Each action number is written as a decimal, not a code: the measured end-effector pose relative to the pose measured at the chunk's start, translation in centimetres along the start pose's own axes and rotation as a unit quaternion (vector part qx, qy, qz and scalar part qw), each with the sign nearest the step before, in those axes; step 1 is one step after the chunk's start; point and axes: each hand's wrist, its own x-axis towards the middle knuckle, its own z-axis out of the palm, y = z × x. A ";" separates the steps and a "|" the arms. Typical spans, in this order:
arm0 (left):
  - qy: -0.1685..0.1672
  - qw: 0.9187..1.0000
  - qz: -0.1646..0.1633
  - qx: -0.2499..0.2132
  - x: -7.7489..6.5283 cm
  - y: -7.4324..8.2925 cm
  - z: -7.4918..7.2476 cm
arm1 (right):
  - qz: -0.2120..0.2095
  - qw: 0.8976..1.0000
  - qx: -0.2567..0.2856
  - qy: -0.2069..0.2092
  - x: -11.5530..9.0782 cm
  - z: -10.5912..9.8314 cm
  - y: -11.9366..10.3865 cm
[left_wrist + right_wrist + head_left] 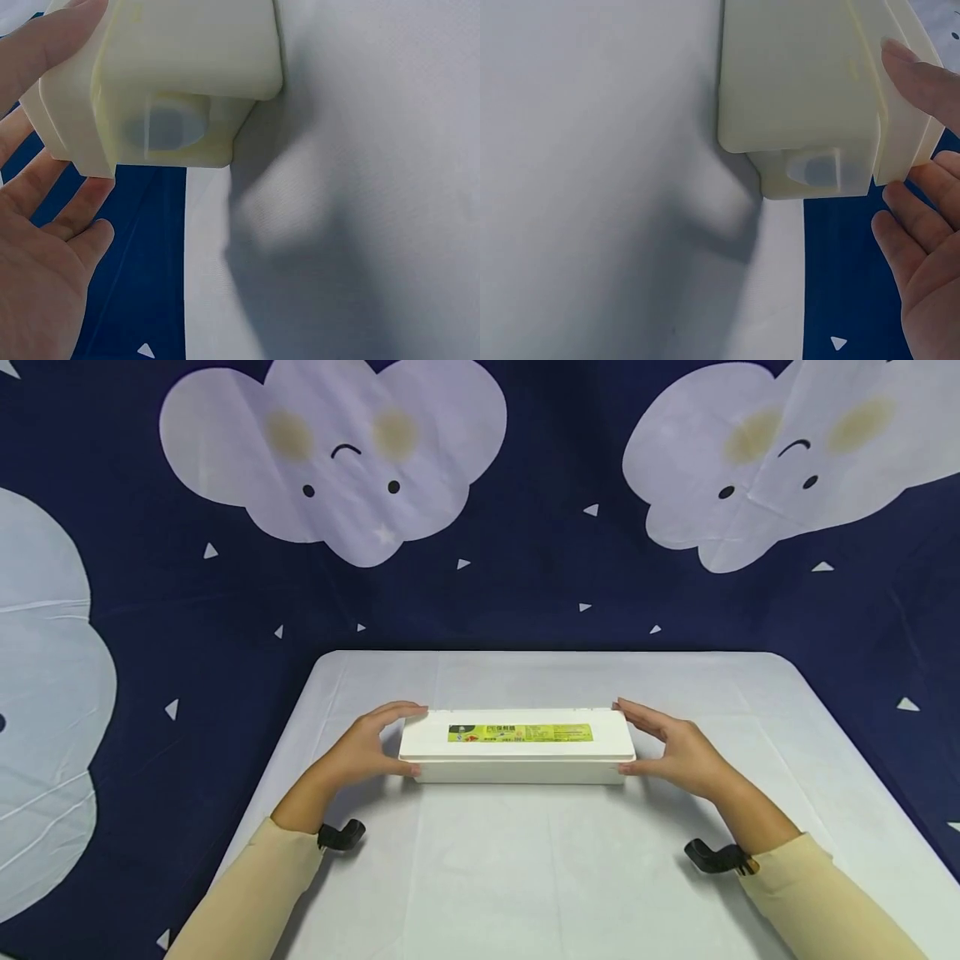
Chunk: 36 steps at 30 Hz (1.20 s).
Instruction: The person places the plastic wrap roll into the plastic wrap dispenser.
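A long white cling film box (517,772) lies crosswise on the white-covered table, its lid down. A yellow-green label (520,733) runs along the lid. My left hand (362,747) holds the left end, thumb at the front and fingertips on the far edge. At the opposite end, my right hand (684,755) grips the box the same way. Both wrist views show the thumbs and fingers against the lid's edge, the palms apart from the end walls. Each end wall has a recess with a rounded grey piece inside. The box's contents are hidden.
The white table (487,877) has rounded far corners. Behind and beside it hangs a dark blue cloth (540,585) with white clouds and small triangles. A black wrist mount (341,835) sticks out from the left cuff, another (712,857) from the right.
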 end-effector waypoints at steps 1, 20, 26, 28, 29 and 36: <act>-0.001 1.000 0.000 -0.002 0.0 0.0 0.1 | 0.001 1.000 0.001 0.002 -0.1 0.1 0.0; 0.008 1.000 0.006 0.019 -0.5 -0.1 0.8 | -0.026 0.999 0.009 0.030 -1.5 1.1 -0.1; 0.014 1.000 0.002 0.019 -0.5 0.1 0.9 | -0.032 0.999 0.021 0.029 -1.4 1.1 0.1; 0.015 1.000 0.001 0.017 -0.6 0.1 1.0 | -0.032 0.999 0.026 0.028 -1.3 1.0 0.2; 0.015 1.000 0.001 0.017 -0.6 0.1 1.0 | -0.032 0.999 0.030 0.027 -1.3 1.0 0.2; 0.018 1.000 -0.008 0.010 -0.5 0.1 1.1 | -0.027 0.998 0.055 0.019 -1.0 0.8 0.6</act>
